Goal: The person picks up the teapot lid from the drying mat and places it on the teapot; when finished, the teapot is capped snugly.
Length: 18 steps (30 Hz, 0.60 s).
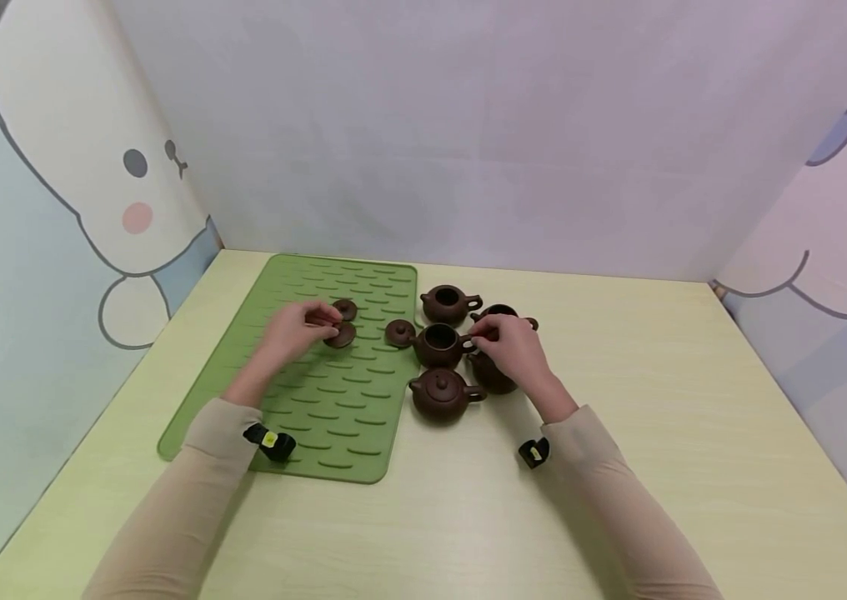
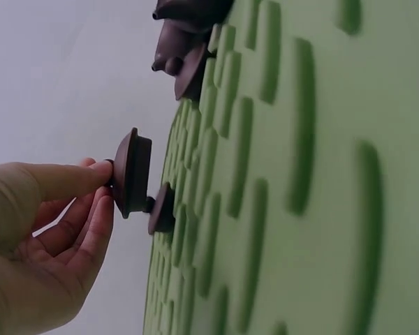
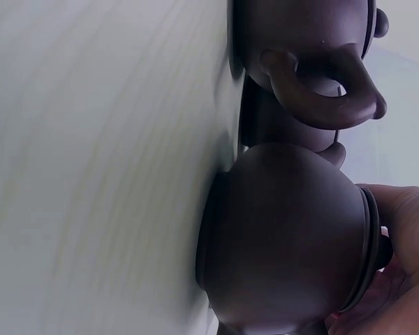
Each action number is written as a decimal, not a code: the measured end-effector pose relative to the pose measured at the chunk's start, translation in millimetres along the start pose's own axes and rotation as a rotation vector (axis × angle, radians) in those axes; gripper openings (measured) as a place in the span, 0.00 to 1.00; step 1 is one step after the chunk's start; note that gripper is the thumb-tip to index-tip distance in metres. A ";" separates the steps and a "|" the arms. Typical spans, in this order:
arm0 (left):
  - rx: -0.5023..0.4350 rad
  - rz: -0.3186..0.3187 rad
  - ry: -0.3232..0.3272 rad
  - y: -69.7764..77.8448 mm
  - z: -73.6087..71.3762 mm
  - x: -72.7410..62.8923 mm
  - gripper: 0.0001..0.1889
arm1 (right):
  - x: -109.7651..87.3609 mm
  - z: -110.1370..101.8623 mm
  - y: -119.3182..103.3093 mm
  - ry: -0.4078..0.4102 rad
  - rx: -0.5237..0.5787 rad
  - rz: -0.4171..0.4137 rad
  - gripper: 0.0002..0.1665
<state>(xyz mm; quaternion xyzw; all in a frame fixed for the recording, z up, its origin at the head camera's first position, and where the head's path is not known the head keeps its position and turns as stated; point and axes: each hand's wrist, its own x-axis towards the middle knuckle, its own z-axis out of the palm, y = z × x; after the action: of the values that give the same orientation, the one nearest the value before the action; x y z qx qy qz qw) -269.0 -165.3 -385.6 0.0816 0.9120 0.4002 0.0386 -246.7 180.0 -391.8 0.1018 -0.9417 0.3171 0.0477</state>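
My left hand (image 1: 298,332) pinches a dark brown teapot lid (image 2: 131,174) by its knob, tilted on edge just above the green mat. Behind it on the mat lies a second lid (image 1: 345,309). A third lid (image 1: 399,332) rests by the spout of the middle teapot (image 1: 438,346), which has no lid on. My right hand (image 1: 509,342) has thumb and forefinger at that teapot's handle, pinching it. Under this hand stands a lidded teapot (image 3: 286,237), partly covered by it in the head view. Another lidded teapot (image 1: 442,397) stands in front.
Two more lidless teapots stand at the back, one (image 1: 444,305) by the mat's edge and one (image 1: 500,312) partly behind my right hand. The green ridged mat (image 1: 318,417) covers the table's left part. Pale wood table (image 1: 656,400) extends to the right; a curtain hangs behind.
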 end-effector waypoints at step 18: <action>-0.080 0.126 -0.035 60.0 27.4 11.8 0.12 | -0.7 0.4 -0.5 0.006 0.006 0.012 0.06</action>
<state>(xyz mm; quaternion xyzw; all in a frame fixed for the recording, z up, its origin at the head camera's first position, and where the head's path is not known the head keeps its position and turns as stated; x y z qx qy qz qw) -269.8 -103.3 -360.1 0.1441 0.8874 0.4366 0.0325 -246.0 179.5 -392.0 0.0956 -0.9412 0.3206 0.0485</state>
